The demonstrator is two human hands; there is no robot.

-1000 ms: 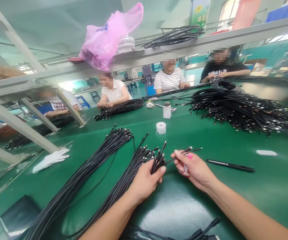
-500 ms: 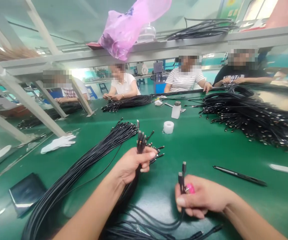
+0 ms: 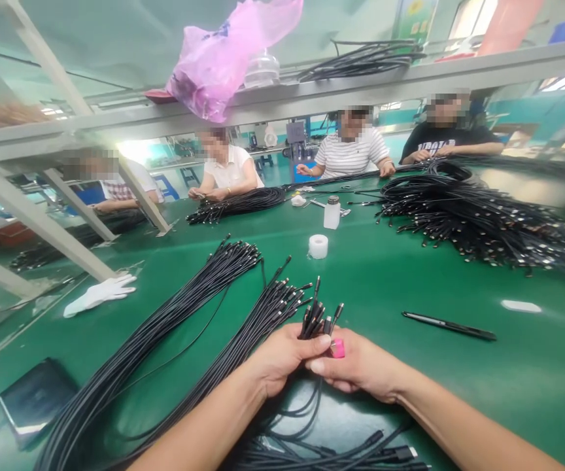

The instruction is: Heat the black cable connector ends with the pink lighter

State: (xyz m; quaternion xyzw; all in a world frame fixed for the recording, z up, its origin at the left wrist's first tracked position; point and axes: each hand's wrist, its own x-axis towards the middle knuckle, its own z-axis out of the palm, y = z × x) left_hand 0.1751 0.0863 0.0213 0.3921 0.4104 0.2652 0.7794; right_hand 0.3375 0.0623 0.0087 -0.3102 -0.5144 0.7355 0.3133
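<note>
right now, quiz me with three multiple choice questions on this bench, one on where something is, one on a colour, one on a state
1. Where is the roll of white tape?
A on the green bench
B on the overhead shelf
C in a hand

2. What colour is the glove lying on the bench?
A green
B white
C pink

3. How do the left hand and right hand stand at the bunch of black cables?
A far apart
B meeting at the bunch
C both flat on the bench

1 A, the roll stands on the bench surface
2 B, it shows white against the green
3 B, the fingers of both hands meet just below the cable ends
</note>
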